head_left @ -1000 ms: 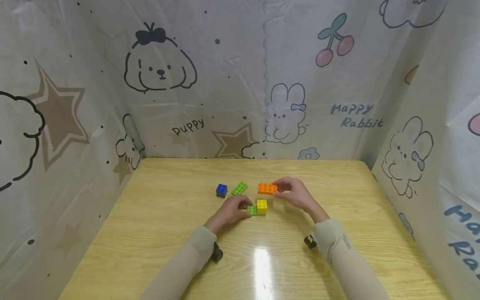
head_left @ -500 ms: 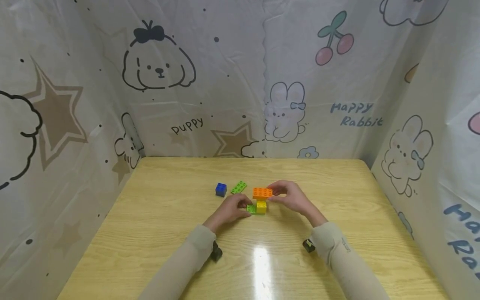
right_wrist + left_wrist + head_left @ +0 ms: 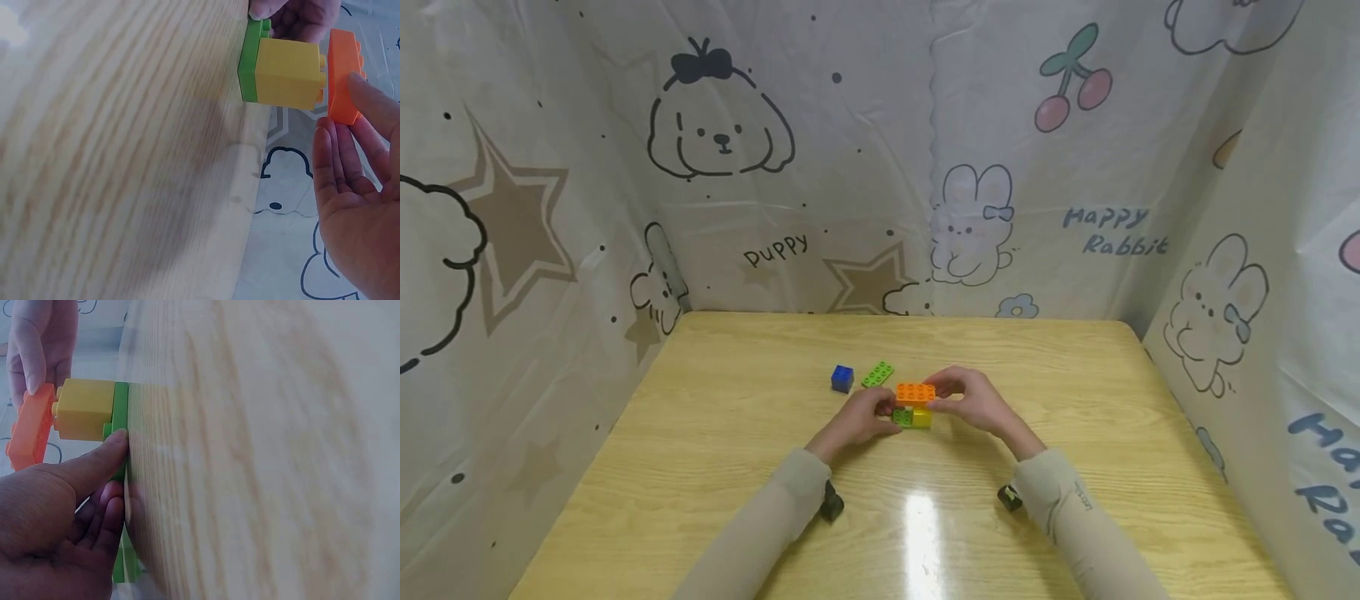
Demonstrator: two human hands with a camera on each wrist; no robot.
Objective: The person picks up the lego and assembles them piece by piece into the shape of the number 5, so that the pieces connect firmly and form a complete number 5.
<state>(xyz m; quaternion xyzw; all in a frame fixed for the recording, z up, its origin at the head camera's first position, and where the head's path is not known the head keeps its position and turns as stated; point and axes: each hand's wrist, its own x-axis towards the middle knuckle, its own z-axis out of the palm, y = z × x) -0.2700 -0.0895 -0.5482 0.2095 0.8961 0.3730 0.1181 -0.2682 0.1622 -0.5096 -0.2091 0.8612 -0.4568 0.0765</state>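
Observation:
My left hand [image 3: 857, 416] pinches the left end of a flat green building plate [image 3: 120, 400] that lies on the table. On the plate's right half sits a square yellow block [image 3: 289, 73], studs up. Between thumb and fingers of my right hand [image 3: 976, 402] is the right end of an orange eight-stud block [image 3: 915, 393]. It hovers just over the yellow block, and the right wrist view shows a thin gap between them. In the head view the orange block hides part of the yellow one and juts out left over the green plate.
Behind my left hand, a small blue block [image 3: 842, 378] and a second green plate [image 3: 877, 374] lie on the wooden table [image 3: 737, 358]. Printed cloth walls [image 3: 820, 167] enclose the table's back and sides.
My right hand has carried the orange block leftward and toward me, from behind and right of the yellow block to over it. The left hand stays on the green plate.

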